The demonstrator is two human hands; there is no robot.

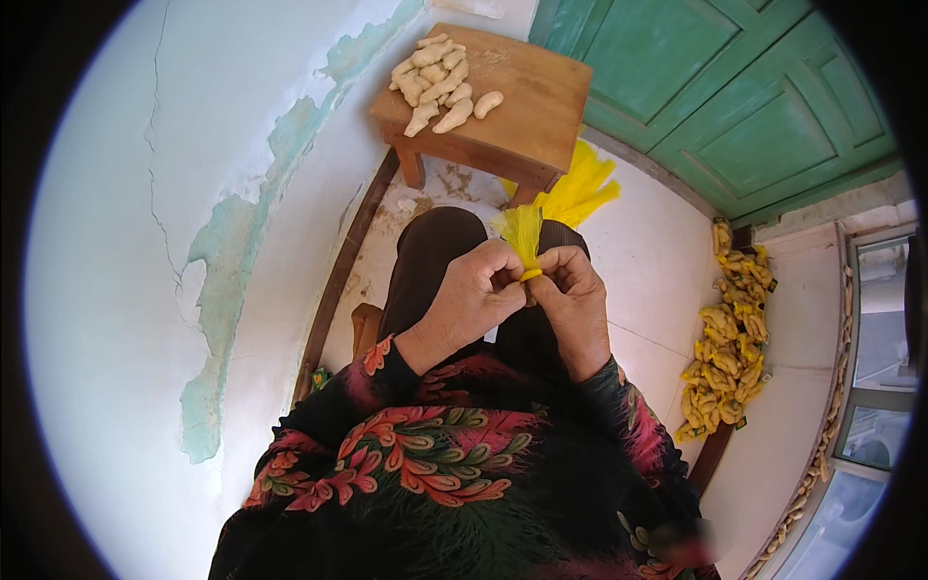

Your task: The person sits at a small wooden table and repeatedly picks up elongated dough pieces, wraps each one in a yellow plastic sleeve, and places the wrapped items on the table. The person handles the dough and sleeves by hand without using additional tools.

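Above my knees, both hands pinch a yellow mesh net bag [523, 230] at a gathered, rolled part. My left hand [475, 293] has its thumb and fingers closed on the left side of the mesh. On the right side, my right hand [574, 301] grips the same roll between thumb and forefinger. The loose end of the net fans out above the fingers. What lies below the roll is mostly hidden by the hands. Beyond my knees, a wooden stool [536, 94] carries a pile of pale, knobbly roots or tubers [435, 72]. More yellow mesh bags [583, 188] lie behind a stool leg.
Filled yellow net bags [728, 348] are heaped on the floor along the right wall. A green panelled door [747, 109] stands at the upper right. Peeling wall [239, 254] runs along the left. Small tubers line the window ledge [812, 471] at the right.
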